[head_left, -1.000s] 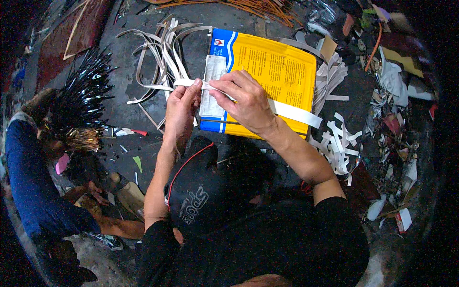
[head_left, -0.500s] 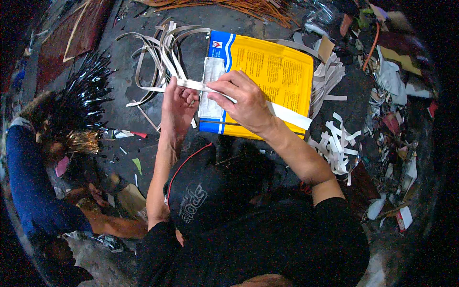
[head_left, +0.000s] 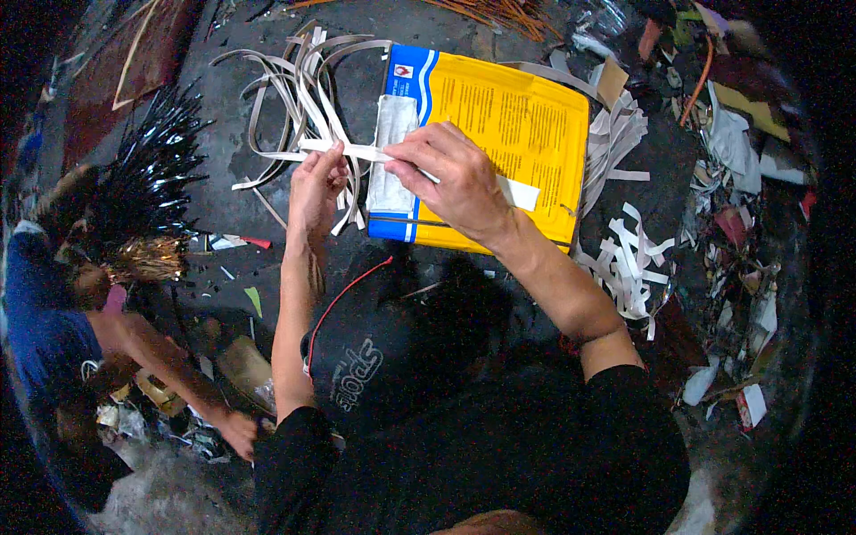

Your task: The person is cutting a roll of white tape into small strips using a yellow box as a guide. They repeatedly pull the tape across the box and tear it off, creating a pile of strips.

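Observation:
A flat white strip (head_left: 361,152) runs between my two hands, above the blue end of a yellow sheet-metal-like panel (head_left: 490,98). My left hand (head_left: 316,192) pinches it just left of the panel, between thumb and fingertips. Over the panel, my right hand (head_left: 455,178) pinches the same strip; its tail end comes out beneath the hand, over the yellow. A whitish rectangular pad (head_left: 392,120) lies on the blue band, partly behind the strip. Beside my left hand lies a loose bundle of long pale strips (head_left: 303,85).
More pale strips (head_left: 615,134) fan out by the panel's right edge, with a curled white pile (head_left: 629,259) below. Dark shiny strands (head_left: 152,160) lie at left, near a co-worker in a blue shirt (head_left: 45,312). Scraps (head_left: 731,241) litter the right.
The white strip has slid leftward, leaving a shorter tail right of my right hand. My left hand has shifted slightly left. The co-worker's arm has swung lower.

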Available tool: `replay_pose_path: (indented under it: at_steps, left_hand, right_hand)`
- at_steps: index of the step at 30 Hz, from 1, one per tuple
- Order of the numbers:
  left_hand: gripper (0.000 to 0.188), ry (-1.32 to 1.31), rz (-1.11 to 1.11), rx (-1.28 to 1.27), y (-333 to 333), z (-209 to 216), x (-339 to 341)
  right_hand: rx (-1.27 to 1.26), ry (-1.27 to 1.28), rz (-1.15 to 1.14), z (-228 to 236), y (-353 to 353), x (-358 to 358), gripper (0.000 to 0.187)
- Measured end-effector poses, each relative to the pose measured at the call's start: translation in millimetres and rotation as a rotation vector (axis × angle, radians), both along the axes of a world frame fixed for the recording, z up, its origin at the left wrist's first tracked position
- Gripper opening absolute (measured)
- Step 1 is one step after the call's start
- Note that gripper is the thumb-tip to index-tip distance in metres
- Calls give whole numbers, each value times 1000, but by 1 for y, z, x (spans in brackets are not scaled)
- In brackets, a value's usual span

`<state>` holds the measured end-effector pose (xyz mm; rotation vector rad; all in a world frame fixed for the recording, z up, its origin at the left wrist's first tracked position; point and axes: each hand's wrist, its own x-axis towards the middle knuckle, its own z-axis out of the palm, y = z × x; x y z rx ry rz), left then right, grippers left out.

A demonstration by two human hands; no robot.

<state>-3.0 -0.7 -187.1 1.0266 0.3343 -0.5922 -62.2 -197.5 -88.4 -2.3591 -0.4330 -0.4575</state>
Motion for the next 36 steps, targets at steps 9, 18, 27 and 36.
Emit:
replay_pose_path:
  at_steps: [9, 18, 27, 36]
  left_hand:
    - [29, -179, -180, 283, -17, 69, -22]
    - [22, -33, -169, 72, -1, 28, -10]
    - [26, 124, 54, -274, -4, 50, -12]
    - [24, -104, -125, 106, -11, 51, -21]
  right_hand:
    - [-36, -22, 20, -2, 2, 2, 16]
    - [-31, -25, 50, -1, 1, 1, 15]
    - [-42, -24, 45, 1, 1, 3, 15]
    - [-82, -1, 85, 4, -6, -3, 18]
